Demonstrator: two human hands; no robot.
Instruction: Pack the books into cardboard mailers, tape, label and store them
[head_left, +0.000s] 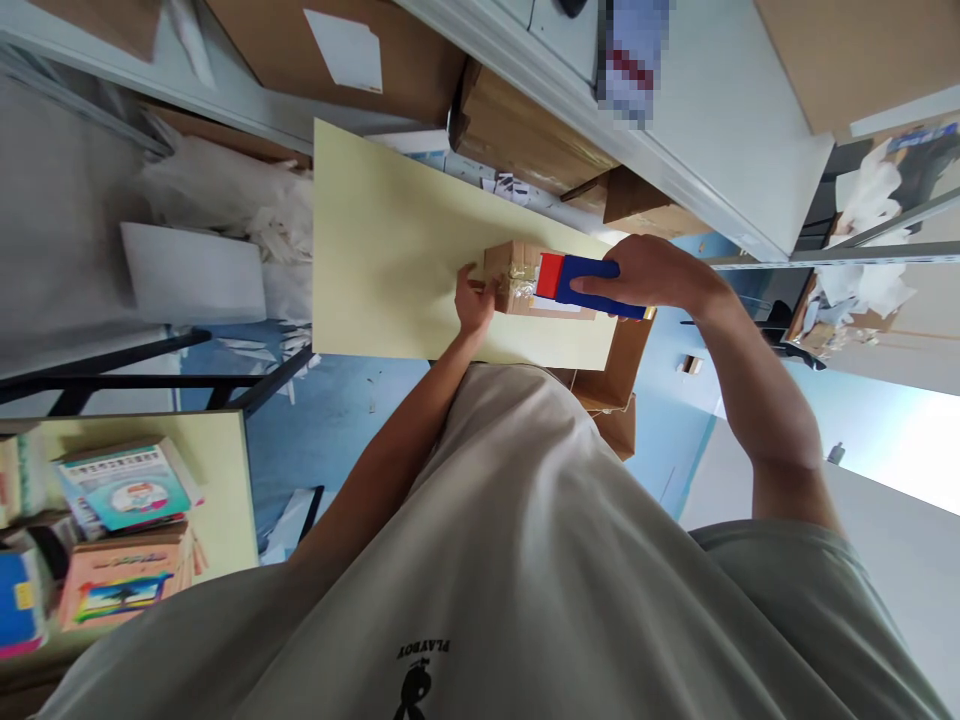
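From the head view, looking steeply down over the person's own pale grey T-shirt [525, 560], a small brown cardboard box wrapped in clear tape [514, 278] lies on a pale yellow rectangular table [382, 260], near the table's right end.

The left hand [474, 302] rests against the left side of the cardboard box, its grip half spread, fingertips touching the box's edge and the tabletop just beside it.

The right hand [651, 280] comes in from the right, its grip pressed together around the handle of a blue tape dispenser with a red front block [581, 282]. The dispenser lies across the top of the box, the red end over the box's right part, and a white label or strip shows just under it.

Behind the table, brown cartons [525, 130] are stacked under a grey metal shelf [675, 140], and crumpled white plastic wrapping [240, 200] lies to the left of the table on the blue floor [337, 410]. More brown cardboard [619, 390] stands just below the table's right end. At lower left, a second pale yellow table [217, 500] carries a pile of colourful books [124, 540].
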